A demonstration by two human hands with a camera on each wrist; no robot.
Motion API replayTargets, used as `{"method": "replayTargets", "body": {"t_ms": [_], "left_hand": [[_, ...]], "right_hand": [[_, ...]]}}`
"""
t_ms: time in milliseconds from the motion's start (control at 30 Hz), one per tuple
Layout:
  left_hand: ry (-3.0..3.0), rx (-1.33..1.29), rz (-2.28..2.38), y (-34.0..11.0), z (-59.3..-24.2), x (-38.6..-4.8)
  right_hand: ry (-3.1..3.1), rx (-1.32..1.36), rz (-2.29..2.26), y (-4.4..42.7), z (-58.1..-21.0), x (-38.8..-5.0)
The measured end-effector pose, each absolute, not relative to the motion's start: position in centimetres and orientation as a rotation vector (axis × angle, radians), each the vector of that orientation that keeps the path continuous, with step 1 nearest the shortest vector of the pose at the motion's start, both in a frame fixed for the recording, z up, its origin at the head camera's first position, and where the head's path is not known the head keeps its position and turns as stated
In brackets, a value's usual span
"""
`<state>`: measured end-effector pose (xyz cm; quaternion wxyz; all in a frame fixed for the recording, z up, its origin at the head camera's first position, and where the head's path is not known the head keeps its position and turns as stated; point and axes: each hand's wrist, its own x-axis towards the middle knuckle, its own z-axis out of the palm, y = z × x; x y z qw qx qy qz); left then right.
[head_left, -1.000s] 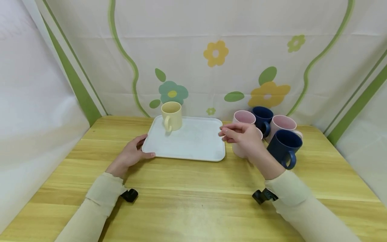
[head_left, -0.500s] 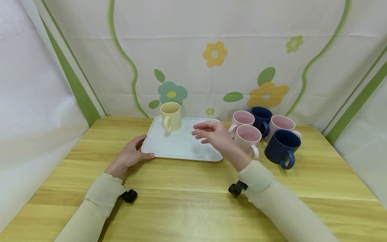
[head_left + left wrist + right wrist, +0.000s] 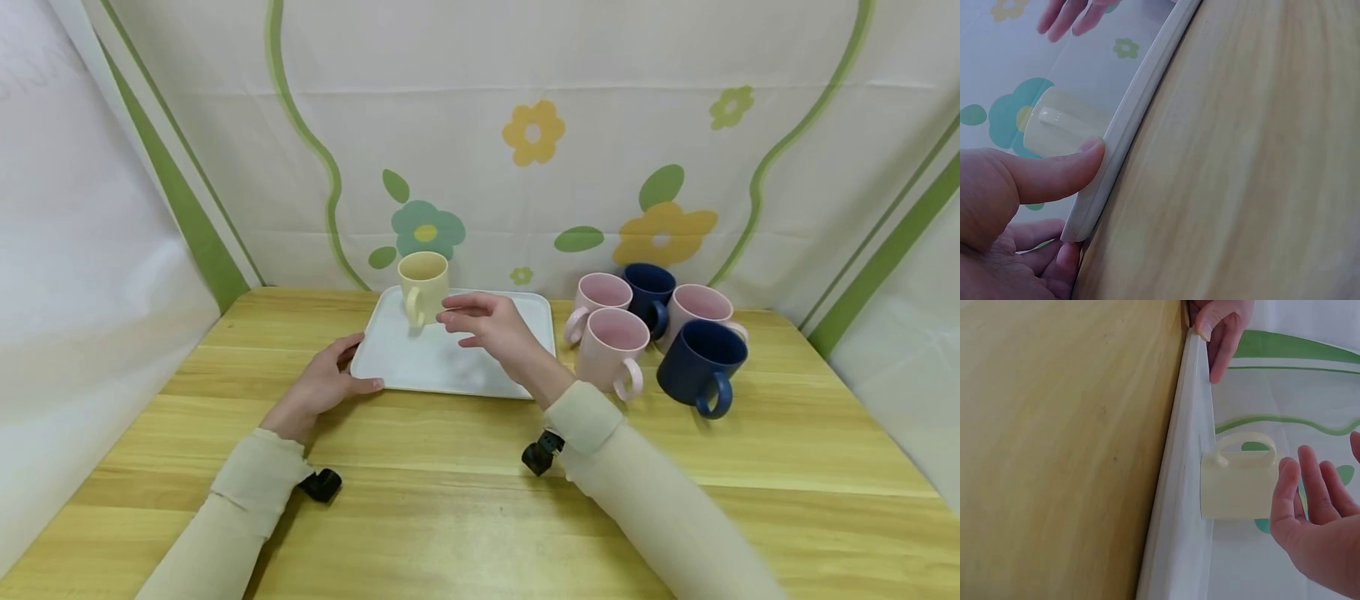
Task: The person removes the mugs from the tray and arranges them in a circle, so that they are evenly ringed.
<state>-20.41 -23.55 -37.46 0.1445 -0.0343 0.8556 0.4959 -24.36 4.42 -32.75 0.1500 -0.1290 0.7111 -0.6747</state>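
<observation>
A pale yellow mug [image 3: 425,288] stands upright at the back left of a white tray [image 3: 450,358], its handle facing the front. My left hand [image 3: 322,382] grips the tray's front left corner, with the thumb [image 3: 1060,175] along the front edge and the fingers round the left side. Over the tray my right hand [image 3: 495,332] hangs beside the yellow mug, fingers apart and loosely bent, holding nothing. In the right wrist view its fingertips [image 3: 1286,467] overlap the mug's outline, so whether they touch it I cannot tell.
Right of the tray stand pink mugs [image 3: 611,354] and dark blue mugs [image 3: 697,371], close together and upright on the wooden table [image 3: 450,517]. A flower-patterned cloth [image 3: 465,125] hangs behind the table's back edge.
My right hand has moved left from in front of the pink mugs, over the tray, to beside the yellow mug. My left hand, the tray and the mugs have stayed put.
</observation>
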Motion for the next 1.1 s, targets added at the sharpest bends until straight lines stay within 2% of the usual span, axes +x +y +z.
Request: {"method": "replayTargets", "body": {"t_ms": [500, 1100], "left_hand": [[2.478, -0.096, 1.417, -23.6, -37.6, -20.4], [2.478, -0.089, 1.424, -23.7, -37.7, -20.5]], "right_hand": [[1.937, -0.3, -1.878, 1.6, -34.9, -26.2], [1.828, -0.336, -1.822, -0.4, -34.8, -27.5]]}}
